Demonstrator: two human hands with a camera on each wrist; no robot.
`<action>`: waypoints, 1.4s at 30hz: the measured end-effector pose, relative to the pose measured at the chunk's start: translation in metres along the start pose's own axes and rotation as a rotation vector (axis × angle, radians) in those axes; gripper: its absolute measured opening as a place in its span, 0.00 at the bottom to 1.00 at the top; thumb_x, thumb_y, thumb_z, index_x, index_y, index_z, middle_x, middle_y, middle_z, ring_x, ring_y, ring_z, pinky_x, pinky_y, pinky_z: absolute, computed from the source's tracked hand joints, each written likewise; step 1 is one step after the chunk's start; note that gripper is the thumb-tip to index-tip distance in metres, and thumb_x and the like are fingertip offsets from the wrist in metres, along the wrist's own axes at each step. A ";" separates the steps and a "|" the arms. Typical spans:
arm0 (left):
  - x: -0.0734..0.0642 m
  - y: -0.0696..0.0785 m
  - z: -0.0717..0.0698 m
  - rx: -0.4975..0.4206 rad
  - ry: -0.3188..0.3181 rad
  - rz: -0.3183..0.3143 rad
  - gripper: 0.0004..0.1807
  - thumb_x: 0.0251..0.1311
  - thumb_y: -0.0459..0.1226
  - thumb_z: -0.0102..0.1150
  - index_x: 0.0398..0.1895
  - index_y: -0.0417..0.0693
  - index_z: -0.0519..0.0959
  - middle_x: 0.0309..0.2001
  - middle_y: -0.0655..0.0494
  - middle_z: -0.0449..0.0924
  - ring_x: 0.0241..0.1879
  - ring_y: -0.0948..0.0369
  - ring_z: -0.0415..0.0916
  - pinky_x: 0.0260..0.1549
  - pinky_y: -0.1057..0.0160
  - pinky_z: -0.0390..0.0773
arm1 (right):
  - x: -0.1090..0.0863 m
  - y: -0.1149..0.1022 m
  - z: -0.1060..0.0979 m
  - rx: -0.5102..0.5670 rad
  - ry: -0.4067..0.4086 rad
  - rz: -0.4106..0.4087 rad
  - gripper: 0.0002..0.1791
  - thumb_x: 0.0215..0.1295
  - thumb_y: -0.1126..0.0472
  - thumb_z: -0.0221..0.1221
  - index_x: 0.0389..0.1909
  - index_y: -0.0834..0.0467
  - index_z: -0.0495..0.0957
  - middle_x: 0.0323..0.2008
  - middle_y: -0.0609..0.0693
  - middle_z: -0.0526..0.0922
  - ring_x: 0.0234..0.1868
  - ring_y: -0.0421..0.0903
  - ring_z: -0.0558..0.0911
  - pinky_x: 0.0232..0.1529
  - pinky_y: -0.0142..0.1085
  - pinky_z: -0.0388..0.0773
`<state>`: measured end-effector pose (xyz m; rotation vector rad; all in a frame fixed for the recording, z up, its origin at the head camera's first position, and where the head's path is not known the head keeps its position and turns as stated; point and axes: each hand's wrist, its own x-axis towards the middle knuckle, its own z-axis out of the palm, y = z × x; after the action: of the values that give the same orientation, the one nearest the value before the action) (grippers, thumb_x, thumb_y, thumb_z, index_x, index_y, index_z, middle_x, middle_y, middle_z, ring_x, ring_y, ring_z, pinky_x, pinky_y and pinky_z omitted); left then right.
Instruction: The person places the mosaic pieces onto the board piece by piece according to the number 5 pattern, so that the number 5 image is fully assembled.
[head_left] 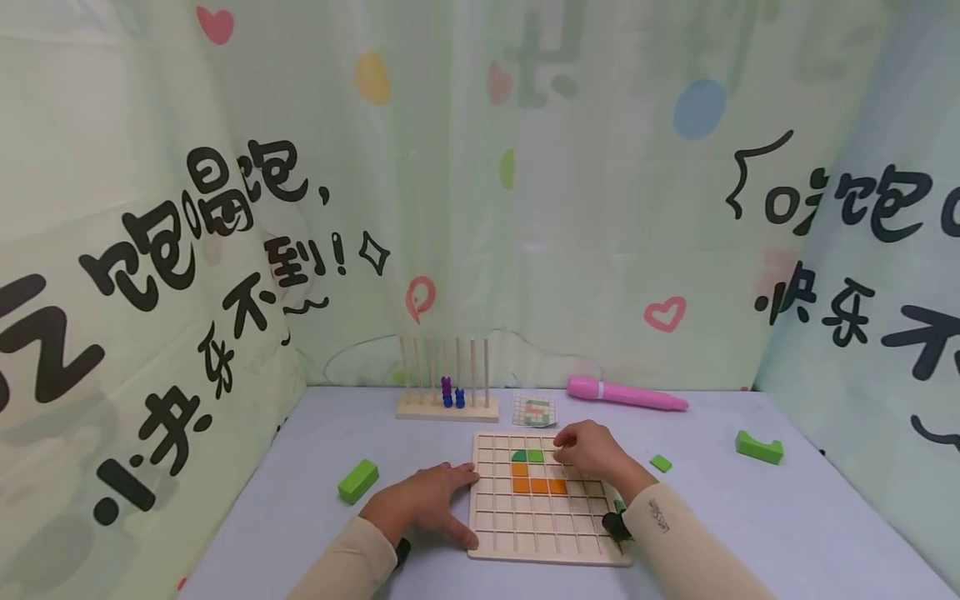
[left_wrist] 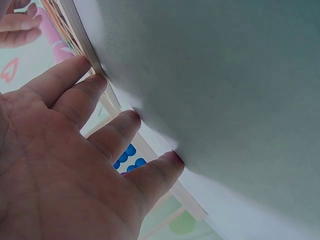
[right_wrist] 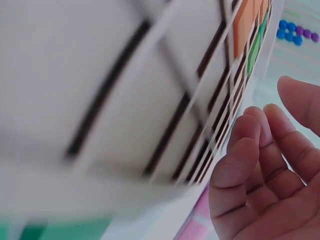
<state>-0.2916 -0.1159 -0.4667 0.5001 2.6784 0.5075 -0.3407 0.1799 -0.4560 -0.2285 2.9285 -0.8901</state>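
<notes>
A wooden grid board (head_left: 540,525) lies on the table in the head view. Several orange tiles (head_left: 538,486) form an L in its cells, with a green square tile (head_left: 536,457) and a darker green rounded tile (head_left: 519,457) above them. My left hand (head_left: 431,500) rests at the board's left edge, fingers spread; in the left wrist view its fingertips (left_wrist: 131,116) touch the edge. Over the board's upper right side is my right hand (head_left: 588,452). The right wrist view shows its fingers loosely bent, the thumb (right_wrist: 300,100) apart from them and nothing between.
Behind the board stand a peg rack (head_left: 447,410) with blue and purple beads, a pattern card (head_left: 534,410) and a pink pen-shaped object (head_left: 630,393). A green block (head_left: 358,482) lies left; a small green tile (head_left: 661,463) and a notched green block (head_left: 759,447) lie right.
</notes>
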 end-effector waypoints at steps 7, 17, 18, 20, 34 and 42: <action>-0.001 0.000 0.001 0.003 0.000 0.006 0.54 0.41 0.61 0.83 0.75 0.63 0.71 0.79 0.65 0.64 0.79 0.46 0.58 0.74 0.39 0.63 | -0.015 0.032 -0.020 0.007 0.031 0.073 0.12 0.67 0.60 0.66 0.47 0.62 0.85 0.40 0.51 0.85 0.40 0.48 0.78 0.44 0.44 0.81; -0.003 0.000 -0.001 -0.009 0.002 0.019 0.55 0.40 0.60 0.83 0.76 0.62 0.70 0.79 0.64 0.63 0.80 0.45 0.57 0.75 0.38 0.62 | -0.027 0.075 -0.050 -0.050 0.056 0.238 0.16 0.69 0.62 0.62 0.52 0.67 0.82 0.46 0.60 0.84 0.42 0.53 0.78 0.48 0.49 0.82; -0.003 0.001 -0.001 -0.009 0.004 0.021 0.55 0.41 0.60 0.83 0.76 0.61 0.71 0.79 0.64 0.64 0.79 0.45 0.57 0.75 0.38 0.62 | -0.028 0.079 -0.052 -0.064 0.058 0.250 0.17 0.69 0.62 0.62 0.53 0.68 0.81 0.47 0.62 0.83 0.43 0.54 0.78 0.49 0.51 0.81; -0.003 0.001 -0.002 -0.009 0.006 0.023 0.54 0.41 0.60 0.83 0.76 0.61 0.71 0.79 0.64 0.64 0.79 0.45 0.57 0.75 0.39 0.63 | -0.030 0.087 -0.058 -0.090 0.067 0.281 0.19 0.69 0.62 0.61 0.55 0.70 0.79 0.49 0.66 0.82 0.45 0.57 0.78 0.52 0.55 0.80; -0.006 -0.001 -0.003 0.016 0.000 0.056 0.53 0.44 0.60 0.81 0.76 0.59 0.70 0.79 0.63 0.64 0.79 0.46 0.59 0.75 0.40 0.63 | -0.041 0.105 -0.070 -0.099 0.033 0.368 0.18 0.67 0.60 0.63 0.48 0.72 0.79 0.40 0.63 0.82 0.41 0.57 0.77 0.46 0.53 0.80; -0.008 0.000 -0.003 0.000 0.003 0.055 0.53 0.44 0.59 0.82 0.75 0.59 0.71 0.79 0.63 0.64 0.79 0.45 0.58 0.75 0.40 0.63 | -0.038 0.103 -0.070 -0.148 0.041 0.336 0.11 0.64 0.65 0.65 0.42 0.68 0.79 0.37 0.60 0.82 0.40 0.55 0.78 0.45 0.51 0.80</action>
<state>-0.2858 -0.1195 -0.4618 0.5753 2.6739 0.5247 -0.3240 0.3087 -0.4540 0.2710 2.9436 -0.6362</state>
